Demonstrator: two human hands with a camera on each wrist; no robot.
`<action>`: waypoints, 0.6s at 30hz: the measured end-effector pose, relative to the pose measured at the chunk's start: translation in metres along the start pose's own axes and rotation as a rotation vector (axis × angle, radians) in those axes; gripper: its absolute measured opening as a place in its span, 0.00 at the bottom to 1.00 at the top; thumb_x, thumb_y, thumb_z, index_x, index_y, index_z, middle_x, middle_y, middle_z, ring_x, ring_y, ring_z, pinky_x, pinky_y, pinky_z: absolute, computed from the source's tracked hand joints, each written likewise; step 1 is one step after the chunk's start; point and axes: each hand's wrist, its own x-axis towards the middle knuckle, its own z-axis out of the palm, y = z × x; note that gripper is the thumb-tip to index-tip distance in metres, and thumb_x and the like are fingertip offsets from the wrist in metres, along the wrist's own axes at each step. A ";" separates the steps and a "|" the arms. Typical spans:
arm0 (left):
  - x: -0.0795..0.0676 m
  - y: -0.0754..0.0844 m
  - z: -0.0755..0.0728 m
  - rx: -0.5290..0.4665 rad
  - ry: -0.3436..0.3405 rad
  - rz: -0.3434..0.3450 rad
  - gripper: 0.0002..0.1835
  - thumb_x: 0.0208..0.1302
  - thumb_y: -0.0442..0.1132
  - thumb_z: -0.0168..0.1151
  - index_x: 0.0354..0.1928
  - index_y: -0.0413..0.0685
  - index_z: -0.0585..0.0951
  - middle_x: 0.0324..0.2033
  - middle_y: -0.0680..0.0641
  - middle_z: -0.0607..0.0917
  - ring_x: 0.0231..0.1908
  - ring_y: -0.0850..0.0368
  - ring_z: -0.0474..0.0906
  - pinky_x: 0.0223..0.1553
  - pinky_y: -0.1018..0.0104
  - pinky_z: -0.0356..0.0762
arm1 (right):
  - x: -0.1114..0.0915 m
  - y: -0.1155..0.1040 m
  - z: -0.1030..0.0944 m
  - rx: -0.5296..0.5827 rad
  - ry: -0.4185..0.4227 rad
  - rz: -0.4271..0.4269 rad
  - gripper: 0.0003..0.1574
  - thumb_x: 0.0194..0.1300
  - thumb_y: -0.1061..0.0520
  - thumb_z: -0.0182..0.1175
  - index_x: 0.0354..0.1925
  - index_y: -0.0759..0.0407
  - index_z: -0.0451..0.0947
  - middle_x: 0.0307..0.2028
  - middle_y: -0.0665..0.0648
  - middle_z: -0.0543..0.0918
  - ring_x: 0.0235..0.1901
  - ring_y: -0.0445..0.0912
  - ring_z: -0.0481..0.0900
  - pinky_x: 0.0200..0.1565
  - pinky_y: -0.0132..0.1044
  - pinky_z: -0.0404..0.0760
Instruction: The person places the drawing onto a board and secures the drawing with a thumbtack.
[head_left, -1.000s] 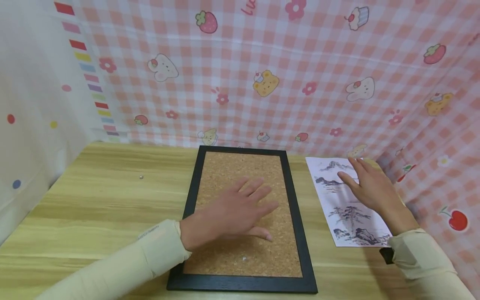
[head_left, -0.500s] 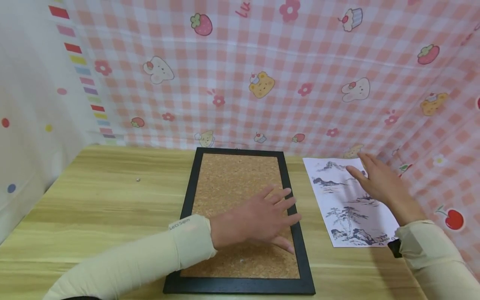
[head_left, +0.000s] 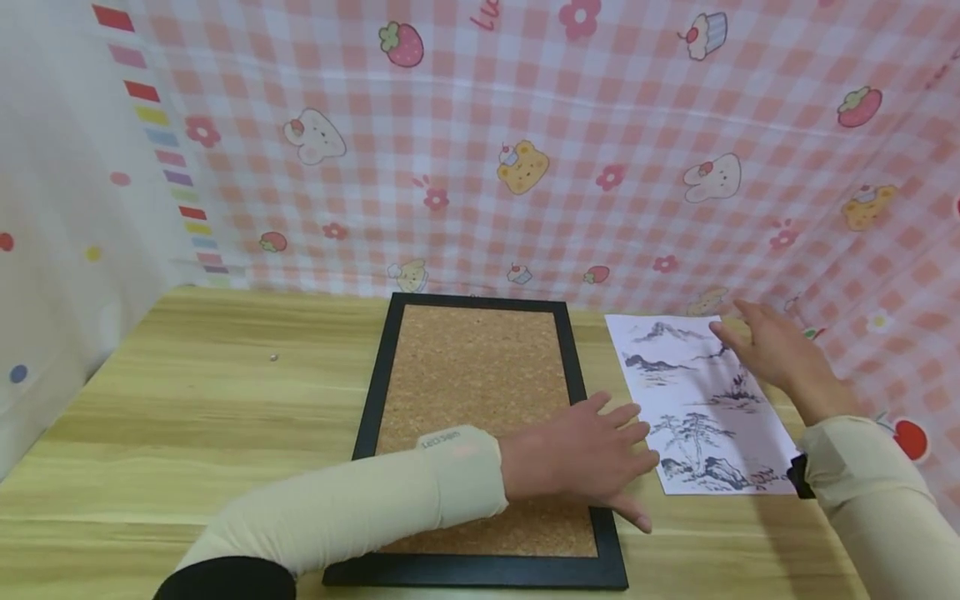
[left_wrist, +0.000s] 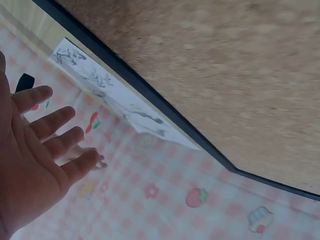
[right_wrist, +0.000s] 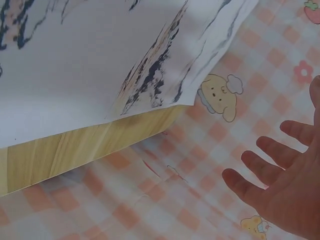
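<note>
My left hand (head_left: 581, 454) hovers with spread, straight fingers over the right side of a black-framed cork board (head_left: 480, 358). Its fingertips reach past the frame toward a sheet of paper (head_left: 637, 333) printed with an ink landscape of mountains and trees. My right hand (head_left: 783, 358) is raised by the sheet's far right corner, fingers extended and holding nothing. In the left wrist view, the left palm (left_wrist: 30, 165) shows nothing in it. The right wrist view has the right fingers apart from the paper's edge (right_wrist: 187, 100). My left forearm covers the board's lower part.
A tiny silvery object (head_left: 273, 357) lies on the wooden table (head_left: 225, 417), left of the board. Pink checked cloth (head_left: 465, 125) hangs behind and to the right of the table, with white dotted cloth (head_left: 60, 208) on the left.
My left hand has swept right from over the middle of the cork board to past its right frame. My right hand has shifted slightly right. Board and paper stay put.
</note>
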 end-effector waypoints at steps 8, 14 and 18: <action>0.031 0.014 0.001 0.039 -0.115 -0.024 0.43 0.64 0.82 0.29 0.67 0.67 0.74 0.58 0.59 0.77 0.59 0.60 0.70 0.55 0.60 0.69 | 0.013 0.009 0.003 0.008 0.001 0.013 0.56 0.77 0.27 0.37 0.78 0.71 0.44 0.71 0.83 0.52 0.68 0.79 0.50 0.63 0.75 0.51; 0.052 0.025 0.007 0.069 -0.130 0.020 0.23 0.74 0.70 0.45 0.50 0.68 0.82 0.45 0.62 0.83 0.43 0.63 0.77 0.41 0.66 0.73 | 0.024 0.015 0.003 0.024 -0.011 0.025 0.57 0.76 0.27 0.38 0.78 0.69 0.43 0.71 0.82 0.52 0.68 0.79 0.51 0.63 0.75 0.51; 0.062 0.031 0.008 0.120 -0.063 0.115 0.12 0.79 0.50 0.50 0.45 0.74 0.84 0.42 0.65 0.84 0.36 0.64 0.77 0.37 0.69 0.76 | 0.027 0.022 0.004 0.052 -0.042 0.062 0.60 0.74 0.24 0.39 0.79 0.68 0.41 0.72 0.82 0.49 0.70 0.78 0.47 0.64 0.75 0.49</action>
